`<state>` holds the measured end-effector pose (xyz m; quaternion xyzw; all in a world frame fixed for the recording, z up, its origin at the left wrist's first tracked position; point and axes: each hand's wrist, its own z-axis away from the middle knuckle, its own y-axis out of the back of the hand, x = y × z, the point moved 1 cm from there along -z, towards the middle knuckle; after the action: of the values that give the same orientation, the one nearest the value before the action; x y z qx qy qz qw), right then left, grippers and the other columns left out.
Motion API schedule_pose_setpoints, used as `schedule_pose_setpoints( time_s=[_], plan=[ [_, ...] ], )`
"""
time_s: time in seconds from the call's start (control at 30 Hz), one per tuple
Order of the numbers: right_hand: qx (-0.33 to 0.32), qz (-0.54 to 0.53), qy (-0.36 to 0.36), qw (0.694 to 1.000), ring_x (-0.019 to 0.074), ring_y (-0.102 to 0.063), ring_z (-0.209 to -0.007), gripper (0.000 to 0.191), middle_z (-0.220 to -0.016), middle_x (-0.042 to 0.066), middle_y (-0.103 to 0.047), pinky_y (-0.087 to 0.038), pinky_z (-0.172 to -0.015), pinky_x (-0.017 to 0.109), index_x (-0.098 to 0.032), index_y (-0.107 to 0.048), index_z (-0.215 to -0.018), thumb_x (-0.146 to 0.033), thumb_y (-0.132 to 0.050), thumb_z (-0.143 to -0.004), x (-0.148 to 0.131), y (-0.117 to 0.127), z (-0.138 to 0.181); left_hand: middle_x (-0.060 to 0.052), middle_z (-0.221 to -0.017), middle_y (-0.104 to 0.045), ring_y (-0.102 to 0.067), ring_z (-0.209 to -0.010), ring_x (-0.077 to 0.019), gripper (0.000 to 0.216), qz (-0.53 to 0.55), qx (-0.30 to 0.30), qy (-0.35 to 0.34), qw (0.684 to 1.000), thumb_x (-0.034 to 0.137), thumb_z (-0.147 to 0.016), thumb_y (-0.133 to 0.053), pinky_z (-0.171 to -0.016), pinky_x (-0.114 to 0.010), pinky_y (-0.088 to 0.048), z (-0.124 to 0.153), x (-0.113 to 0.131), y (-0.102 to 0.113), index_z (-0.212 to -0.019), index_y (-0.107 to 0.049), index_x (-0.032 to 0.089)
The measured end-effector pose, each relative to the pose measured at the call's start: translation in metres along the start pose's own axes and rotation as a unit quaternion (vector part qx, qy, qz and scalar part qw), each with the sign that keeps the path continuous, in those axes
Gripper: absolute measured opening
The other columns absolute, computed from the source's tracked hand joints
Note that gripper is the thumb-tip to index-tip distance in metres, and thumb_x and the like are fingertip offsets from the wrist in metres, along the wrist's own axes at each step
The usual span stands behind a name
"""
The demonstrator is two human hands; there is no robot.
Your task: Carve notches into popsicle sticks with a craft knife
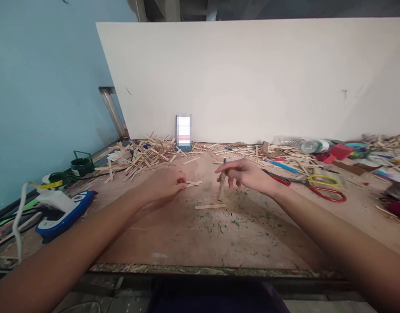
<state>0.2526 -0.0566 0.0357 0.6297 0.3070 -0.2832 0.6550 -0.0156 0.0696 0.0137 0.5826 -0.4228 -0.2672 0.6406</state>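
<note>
My left hand [165, 182] rests on the plywood table [186, 243] with its fingers curled, pinching the end of a short wooden craft stick [195, 183] that lies flat. My right hand [248, 174] is closed round a thin upright tool or stick [222, 184] whose lower tip stands on the table. Just in front of that tip lies a single flat craft stick [210, 206]. Green specks and dust cover the wood around it.
A heap of craft sticks [144, 154] lies at the back left, more sticks [284, 154] at the back right. Red-handled scissors [326, 193], a blue marker [282, 166], a plastic bottle [300, 143], a phone [183, 130] against the white board, and a blue-and-white tool [64, 213] are around.
</note>
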Motion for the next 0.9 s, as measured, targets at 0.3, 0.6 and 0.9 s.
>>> schedule_pose_setpoints(
  time_s=[0.3,0.6,0.9],
  plan=[
    [-0.032,-0.165,-0.013,0.986,0.0128,-0.053,-0.048,0.067,-0.063,0.004,-0.072,-0.041,-0.048,0.026,-0.022,-0.057,-0.085,-0.086,-0.076,-0.081,-0.008,-0.013,0.007,-0.001,-0.096,-0.079,-0.071,-0.085,-0.0179,0.026,0.155,-0.094,-0.117,0.976,0.045,-0.099,-0.067,-0.077,-0.026,-0.051,0.01,0.032,-0.007,-0.096,-0.081,0.023],
    [-0.071,-0.183,-0.038,0.98,0.0128,-0.053,-0.049,0.076,-0.064,0.004,-0.069,-0.041,-0.049,0.028,-0.014,-0.08,-0.091,-0.089,-0.068,-0.085,-0.008,-0.019,0.008,-0.004,-0.103,-0.08,-0.072,-0.094,-0.0219,0.031,0.14,-0.075,-0.134,0.978,0.038,-0.105,-0.052,-0.088,-0.031,-0.05,0.009,0.037,-0.014,-0.094,-0.077,0.023],
    [-0.096,-0.179,-0.035,0.979,0.0187,-0.071,-0.075,0.043,-0.089,0.009,-0.081,-0.05,-0.057,0.026,-0.016,-0.082,-0.096,-0.053,-0.092,-0.075,-0.008,-0.016,0.01,-0.002,-0.105,-0.081,-0.073,-0.094,-0.0203,0.025,0.122,-0.057,-0.117,0.984,0.036,-0.103,-0.056,-0.087,-0.029,-0.05,0.01,0.036,-0.014,-0.098,-0.077,0.024]
  ],
)
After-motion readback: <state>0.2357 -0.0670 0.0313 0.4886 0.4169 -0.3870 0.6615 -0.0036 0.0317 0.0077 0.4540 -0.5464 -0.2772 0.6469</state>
